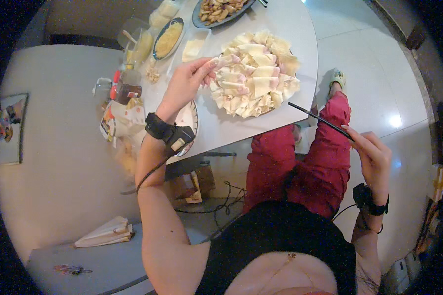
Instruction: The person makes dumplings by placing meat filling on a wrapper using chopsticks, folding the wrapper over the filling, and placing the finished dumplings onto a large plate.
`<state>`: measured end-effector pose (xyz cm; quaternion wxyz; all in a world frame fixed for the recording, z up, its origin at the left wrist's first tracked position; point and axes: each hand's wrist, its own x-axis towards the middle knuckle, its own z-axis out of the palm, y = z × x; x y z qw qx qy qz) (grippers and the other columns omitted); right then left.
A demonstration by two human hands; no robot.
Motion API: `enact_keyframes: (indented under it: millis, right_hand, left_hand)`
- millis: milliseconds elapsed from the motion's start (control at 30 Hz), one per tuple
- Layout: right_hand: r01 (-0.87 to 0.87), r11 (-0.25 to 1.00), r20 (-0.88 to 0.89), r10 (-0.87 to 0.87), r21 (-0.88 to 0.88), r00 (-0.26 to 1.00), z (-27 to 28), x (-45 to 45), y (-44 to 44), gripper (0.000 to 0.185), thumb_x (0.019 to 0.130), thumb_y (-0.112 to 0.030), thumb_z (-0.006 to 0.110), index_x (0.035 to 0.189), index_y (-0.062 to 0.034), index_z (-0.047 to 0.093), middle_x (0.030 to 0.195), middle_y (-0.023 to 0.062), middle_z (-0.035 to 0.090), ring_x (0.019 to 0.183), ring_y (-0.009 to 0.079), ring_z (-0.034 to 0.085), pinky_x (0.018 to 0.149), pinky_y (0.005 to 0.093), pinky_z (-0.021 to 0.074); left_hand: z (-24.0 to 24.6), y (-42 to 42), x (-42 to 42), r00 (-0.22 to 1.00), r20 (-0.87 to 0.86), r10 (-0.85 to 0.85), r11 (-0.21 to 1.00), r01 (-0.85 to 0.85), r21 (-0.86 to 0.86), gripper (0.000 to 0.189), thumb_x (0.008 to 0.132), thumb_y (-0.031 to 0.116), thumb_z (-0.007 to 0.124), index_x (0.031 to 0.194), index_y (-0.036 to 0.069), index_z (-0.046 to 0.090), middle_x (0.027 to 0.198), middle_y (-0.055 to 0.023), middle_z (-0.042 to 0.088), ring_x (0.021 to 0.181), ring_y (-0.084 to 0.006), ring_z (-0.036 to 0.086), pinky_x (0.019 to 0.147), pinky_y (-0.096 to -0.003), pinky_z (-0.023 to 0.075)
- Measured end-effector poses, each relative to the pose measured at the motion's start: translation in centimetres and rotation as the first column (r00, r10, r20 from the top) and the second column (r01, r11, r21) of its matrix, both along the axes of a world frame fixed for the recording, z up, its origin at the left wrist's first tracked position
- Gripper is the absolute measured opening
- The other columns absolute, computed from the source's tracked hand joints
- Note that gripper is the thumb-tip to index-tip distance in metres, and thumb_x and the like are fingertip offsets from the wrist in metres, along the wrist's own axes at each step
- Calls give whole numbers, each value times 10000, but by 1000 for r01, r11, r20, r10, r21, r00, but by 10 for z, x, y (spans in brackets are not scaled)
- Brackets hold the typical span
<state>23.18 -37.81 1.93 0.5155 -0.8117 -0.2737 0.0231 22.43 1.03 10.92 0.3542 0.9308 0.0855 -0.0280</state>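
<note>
My left hand (pixel 192 79) pinches a folded wonton (pixel 229 61) over the left edge of a pile of wrapped wontons (pixel 258 75) on a plate, whose rim is mostly hidden. Off the table's edge, my right hand (pixel 371 151) holds dark chopsticks (pixel 319 120), their tips pointing toward the pile. Square wrappers (pixel 193 49) lie in a clear plastic container behind my left hand. A plate with a patterned rim (pixel 195 120) is partly hidden under my left wrist; traces of pink stuff show on it.
An oval dish of shredded yellow food (pixel 168 38) and a blue-grey plate of cooked food (pixel 221 11) stand at the back. Jars (pixel 127 88), garlic pieces (pixel 152 73) and plastic packaging (pixel 123 118) are at the left. The table's near edge (pixel 240 139) runs above my legs; a cable lies below.
</note>
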Motion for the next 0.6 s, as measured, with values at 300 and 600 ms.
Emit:
enact_keyframes:
  millis: [300,600]
  right_hand:
    - [-8,999,73,10,-33,997,-13,8,-5,421,720,83,576,1080,-120,659,705,80,588,613,174,559,563,264,435]
    - [-23,993,37,27,-116,999,-10,16,-3,457,717,85,563,1103,-144,648,701,81,581,604,185,558,548,273,430]
  left_hand:
    - [-10,1,27,989,-146,10,1000,-12,-9,290,841,278,635,941,7,668,815,-11,647,703,-44,525,627,-200,419]
    - [-24,29,35,971,-236,22,984,20,176,326,771,302,705,991,65,660,845,18,624,739,-65,528,671,-210,416]
